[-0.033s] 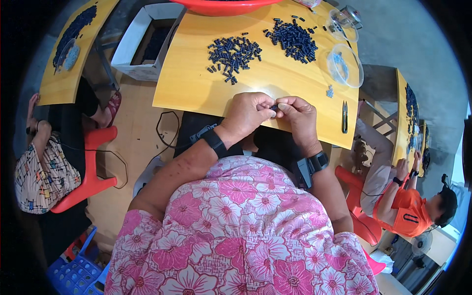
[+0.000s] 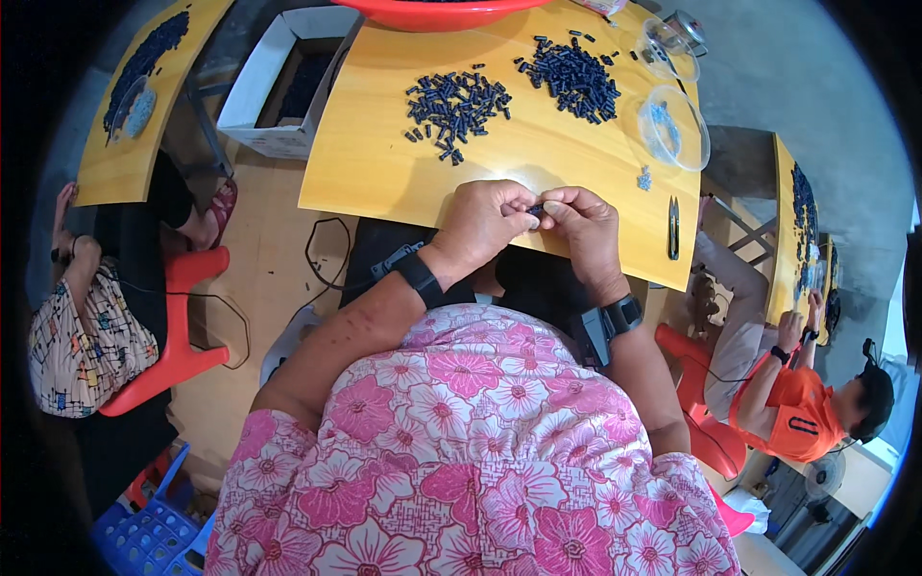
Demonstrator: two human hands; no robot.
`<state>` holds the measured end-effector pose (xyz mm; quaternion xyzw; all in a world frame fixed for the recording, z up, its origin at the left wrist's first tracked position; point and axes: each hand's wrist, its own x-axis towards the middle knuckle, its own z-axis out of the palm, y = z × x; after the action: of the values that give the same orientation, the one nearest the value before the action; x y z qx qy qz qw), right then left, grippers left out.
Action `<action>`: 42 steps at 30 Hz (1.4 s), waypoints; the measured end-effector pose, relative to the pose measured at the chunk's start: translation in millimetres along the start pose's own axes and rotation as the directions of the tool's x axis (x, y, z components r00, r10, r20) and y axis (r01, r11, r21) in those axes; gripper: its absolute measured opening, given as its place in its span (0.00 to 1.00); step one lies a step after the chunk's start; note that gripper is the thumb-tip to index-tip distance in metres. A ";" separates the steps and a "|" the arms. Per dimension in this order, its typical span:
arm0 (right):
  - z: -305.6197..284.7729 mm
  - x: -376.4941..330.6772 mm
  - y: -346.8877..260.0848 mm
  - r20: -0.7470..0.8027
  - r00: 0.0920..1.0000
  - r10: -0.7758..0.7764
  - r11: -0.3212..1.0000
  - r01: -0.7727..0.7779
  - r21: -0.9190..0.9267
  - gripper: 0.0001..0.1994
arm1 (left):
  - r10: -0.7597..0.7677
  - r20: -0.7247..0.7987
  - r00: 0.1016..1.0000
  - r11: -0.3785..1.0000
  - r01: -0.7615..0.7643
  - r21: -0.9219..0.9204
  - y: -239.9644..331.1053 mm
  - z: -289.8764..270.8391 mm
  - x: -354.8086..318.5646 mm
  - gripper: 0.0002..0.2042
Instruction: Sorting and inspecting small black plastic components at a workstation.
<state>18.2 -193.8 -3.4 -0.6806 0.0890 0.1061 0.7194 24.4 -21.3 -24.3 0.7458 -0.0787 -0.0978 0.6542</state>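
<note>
My left hand and my right hand meet at the near edge of the yellow table. Between their fingertips is a small black cylindrical piece, pinched from both sides and mostly covered by the fingers. Beyond my left hand lies a loose pile of small black cylindrical pieces. A second, denser pile of such pieces is farther off to the right. Thread snips lie to the right of my right hand, near a few tiny pale-blue bits.
A clear round tub holding pale-blue bits stands at the table's right edge. At the far edge is a red basin. An open white box sits left of the table. People work at tables on both sides, one in an orange shirt.
My hands and the piece between them look the same. On the right, the hands of the person in orange have shifted slightly.
</note>
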 end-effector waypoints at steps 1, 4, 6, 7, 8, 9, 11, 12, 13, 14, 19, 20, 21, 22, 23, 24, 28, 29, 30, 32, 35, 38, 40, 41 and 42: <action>-1.5 1.6 0.4 0.011 1.000 0.007 0.999 -0.008 0.036 0.03 | 0.030 -0.012 0.999 0.999 -0.030 0.029 -1.2 0.0 -0.1 0.04; -5.2 3.9 2.1 0.000 0.999 0.036 0.999 -0.036 0.020 0.03 | 0.031 -0.027 0.999 0.994 -0.028 0.107 3.2 -0.4 -1.1 0.05; -6.1 3.4 1.5 -0.009 0.998 0.056 0.998 -0.056 -0.009 0.04 | 0.021 -0.043 0.999 0.996 -0.017 0.082 3.1 0.9 -1.6 0.06; -6.2 3.3 1.3 -0.013 0.998 0.065 0.998 -0.066 -0.024 0.04 | 0.015 -0.051 0.999 0.998 -0.011 0.070 3.0 1.3 -1.8 0.06; -7.1 3.6 2.7 -0.004 0.998 0.059 0.998 -0.059 0.000 0.05 | 0.015 -0.053 0.998 0.997 -0.011 0.072 2.9 1.5 -1.8 0.06; -8.1 3.4 5.0 0.002 0.999 0.052 0.998 -0.052 0.024 0.05 | 0.014 -0.053 0.998 0.997 -0.010 0.073 3.2 2.0 -1.8 0.06; -9.7 3.1 7.3 0.006 0.999 0.042 0.998 -0.042 0.044 0.06 | 0.009 -0.054 0.998 0.997 -0.005 0.080 4.0 2.7 -1.5 0.05; -9.3 3.0 7.3 0.007 0.999 0.039 0.998 -0.039 0.041 0.06 | 0.005 -0.057 0.998 0.996 0.000 0.086 5.3 2.3 -1.8 0.05; -9.0 2.8 7.2 0.007 0.999 0.036 0.999 -0.036 0.038 0.07 | 0.000 -0.060 0.998 0.996 0.005 0.092 6.1 2.1 -1.9 0.05; -8.3 2.6 6.9 0.001 0.999 0.037 0.999 -0.037 0.030 0.07 | -0.001 -0.059 0.998 0.997 0.006 0.081 5.8 2.2 -1.9 0.05; -5.0 -0.3 2.0 -0.015 0.999 0.047 0.999 -0.048 -0.023 0.06 | -0.001 -0.057 0.998 0.999 0.004 0.043 3.9 3.9 -1.3 0.03; -4.1 -1.2 1.5 -0.013 0.999 0.041 0.999 -0.041 -0.020 0.06 | 0.001 -0.054 0.999 0.999 0.001 0.041 3.8 3.8 -1.1 0.03; -3.2 -2.4 1.4 -0.010 0.999 0.035 0.999 -0.035 -0.017 0.06 | 0.003 -0.051 0.999 0.999 -0.001 0.039 4.4 3.7 -1.3 0.03; -2.4 -2.9 1.7 -0.008 1.000 0.030 0.999 -0.030 -0.014 0.06 | 0.005 -0.049 0.999 0.999 -0.004 0.036 4.6 3.5 -1.3 0.02; -1.7 -2.6 2.7 -0.019 1.000 0.006 0.999 -0.006 -0.043 0.06 | 0.008 -0.051 0.999 0.999 -0.005 0.050 3.8 3.3 -1.1 0.02; -1.5 -2.6 4.8 -0.031 0.999 -0.018 0.997 0.016 -0.072 0.05 | 0.010 -0.051 0.999 0.998 -0.006 0.064 2.9 3.3 -0.8 0.02; -1.4 -2.8 14.9 -0.051 0.990 -0.130 0.971 0.117 -0.210 0.04 | 0.025 -0.057 0.998 0.999 -0.024 0.030 1.1 4.6 -1.4 0.02; -1.0 -3.8 16.5 -0.050 0.988 -0.148 0.969 0.135 -0.206 0.04 | 0.025 -0.053 0.998 1.000 -0.024 0.011 0.4 5.0 -1.7 0.02; 0.4 -5.3 17.4 -0.050 0.985 -0.166 0.968 0.153 -0.201 0.04 | 0.025 -0.049 0.999 1.000 -0.026 -0.008 -0.1 5.0 -1.7 0.02; 3.9 -7.0 19.4 -0.050 0.980 -0.193 0.968 0.182 -0.172 0.04 | 0.026 -0.051 0.998 1.000 -0.026 -0.004 -0.8 6.0 -2.3 0.02; 6.1 -7.7 21.0 -0.043 0.978 -0.206 0.973 0.200 -0.115 0.04 | 0.015 -0.051 0.999 1.000 -0.015 0.009 2.4 6.7 -2.3 0.01; 3.6 -3.2 22.9 -0.021 0.979 -0.204 0.975 0.201 -0.098 0.04 | -0.004 -0.023 1.000 0.998 0.003 -0.064 -1.8 5.1 0.0 0.02; 4.8 -1.3 22.6 -0.026 0.977 -0.210 0.974 0.207 -0.094 0.04 | -0.002 -0.009 1.000 0.997 0.001 -0.072 -6.4 4.3 1.8 0.02; 4.7 -1.6 21.5 -0.031 0.980 -0.195 0.978 0.192 -0.078 0.04 | -0.004 -0.010 1.000 0.998 0.003 -0.055 -8.6 4.1 2.4 0.03; 6.4 -3.8 18.8 -0.036 0.984 -0.175 0.983 0.173 -0.059 0.04 | -0.009 -0.010 1.000 0.999 0.008 -0.038 -8.1 3.3 2.1 0.03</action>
<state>9.3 -186.5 -20.1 -0.7078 0.0410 0.0310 0.7046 25.5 -23.9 -32.8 0.7342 -0.0704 -0.0985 0.6681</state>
